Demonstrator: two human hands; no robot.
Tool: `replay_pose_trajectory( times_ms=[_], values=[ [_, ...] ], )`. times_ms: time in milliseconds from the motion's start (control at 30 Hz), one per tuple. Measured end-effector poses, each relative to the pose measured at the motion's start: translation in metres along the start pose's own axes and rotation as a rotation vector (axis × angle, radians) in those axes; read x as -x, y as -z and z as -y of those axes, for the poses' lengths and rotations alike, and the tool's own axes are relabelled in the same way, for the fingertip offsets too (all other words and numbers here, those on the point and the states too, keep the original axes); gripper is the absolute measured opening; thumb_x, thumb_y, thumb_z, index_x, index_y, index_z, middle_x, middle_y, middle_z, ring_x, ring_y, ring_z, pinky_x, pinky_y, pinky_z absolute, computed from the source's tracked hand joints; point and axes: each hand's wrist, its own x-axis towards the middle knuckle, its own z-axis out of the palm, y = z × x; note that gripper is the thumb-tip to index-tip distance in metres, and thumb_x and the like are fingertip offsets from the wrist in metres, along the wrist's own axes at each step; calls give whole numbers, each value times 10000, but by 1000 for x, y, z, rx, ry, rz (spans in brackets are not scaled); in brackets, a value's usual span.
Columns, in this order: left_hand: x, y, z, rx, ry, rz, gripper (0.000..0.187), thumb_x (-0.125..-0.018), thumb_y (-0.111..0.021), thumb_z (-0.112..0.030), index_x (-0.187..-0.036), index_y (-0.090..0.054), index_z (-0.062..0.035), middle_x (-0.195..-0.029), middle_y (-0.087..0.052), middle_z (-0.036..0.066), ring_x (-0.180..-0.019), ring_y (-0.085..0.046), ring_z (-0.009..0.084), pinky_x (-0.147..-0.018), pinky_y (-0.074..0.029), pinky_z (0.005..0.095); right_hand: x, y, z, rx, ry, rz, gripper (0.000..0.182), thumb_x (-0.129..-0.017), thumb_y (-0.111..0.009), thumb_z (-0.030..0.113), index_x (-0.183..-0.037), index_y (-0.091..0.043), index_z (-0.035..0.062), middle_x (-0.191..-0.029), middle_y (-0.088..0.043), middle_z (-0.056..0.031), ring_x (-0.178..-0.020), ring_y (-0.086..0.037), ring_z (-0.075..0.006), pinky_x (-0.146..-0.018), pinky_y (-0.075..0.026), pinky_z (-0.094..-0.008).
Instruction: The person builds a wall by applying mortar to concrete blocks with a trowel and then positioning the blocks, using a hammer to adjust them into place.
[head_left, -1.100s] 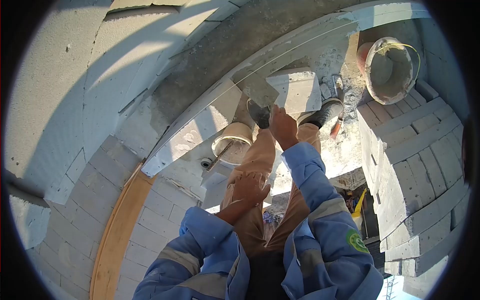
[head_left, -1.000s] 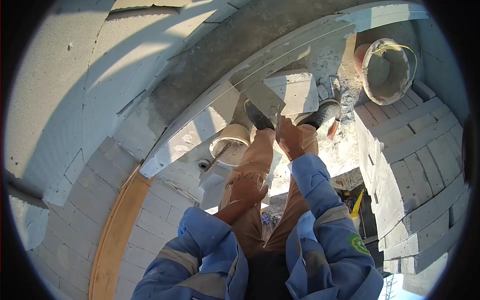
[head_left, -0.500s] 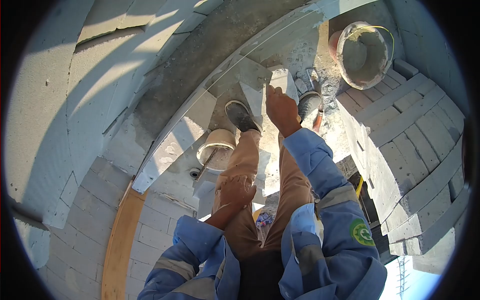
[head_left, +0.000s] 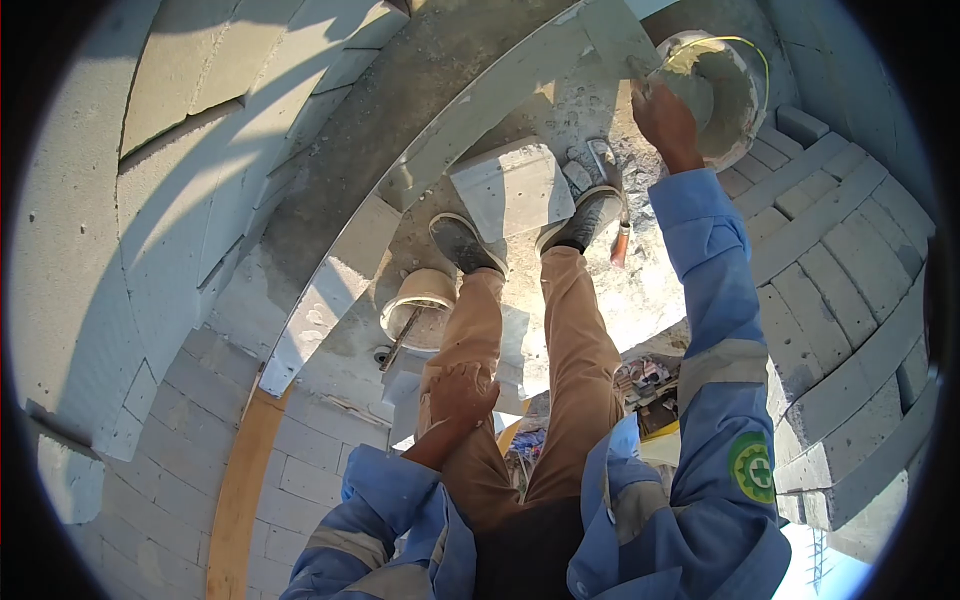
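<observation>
Clock: read from the middle of the head view, 12 at the top edge.
Right hand (head_left: pixel 664 120): between 1 and 2 o'clock, arm stretched out, fingers closed round a handle.
Trowel (head_left: pixel 618 42): at 1 o'clock, held by the right hand; its flat grey blade lies beyond the knuckles, near the bucket's rim.
Bucket (head_left: pixel 738 85): near 2 o'clock, mouth facing the camera, grey matter coating the inside, a thin yellow-green handle along its far side; the right hand covers part of its near edge.
Left hand (head_left: pixel 462 396): at 6 o'clock, laid loosely over the left trouser leg (head_left: pixel 474 325), no tool seen in it.
Loose block (head_left: pixel 515 190): just past 12, flat in front of the two dark shoes (head_left: pixel 465 243), half sunlit.
Orange-handled tool (head_left: pixel 621 245): at 2 o'clock, on the ground just beside the right shoe.
Small tub (head_left: pixel 425 283): at 9 o'clock, near the left shin, a stick (head_left: pixel 402 340) leaning at its mouth.
Block stack (head_left: pixel 850 290): at 3 o'clock, pale blocks packed tightly.
Plank (head_left: pixel 245 490): between 7 and 8.
Block wall (head_left: pixel 110 230): from 9 round to 11, striped with shadow.
</observation>
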Motion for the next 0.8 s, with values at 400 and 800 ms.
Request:
replay_pose_trajectory(
  times_ms=[400,800],
  values=[
    [-7,-4,-40,-56,76,58,515,-806,-637,-494,-1113,-676,-83,-1137,-657,123,-1110,-577,293,-966,-423,450,10,32,-66,-239,-340,-183,416,-887,-590,377,-1114,-595,29,-1060,-662,-277,-1040,-623,-445,-888,-485,-501],
    [-18,-7,-64,-100,195,174,564,-825,-602,-532,-1183,-657,-100,-1235,-631,117,-1239,-514,318,-1036,-381,496,-57,-42,-155,35,-185,111,315,-798,-623,225,-1004,-675,-8,-932,-699,-237,-922,-691,-368,-812,-540,-448]
  ],
)
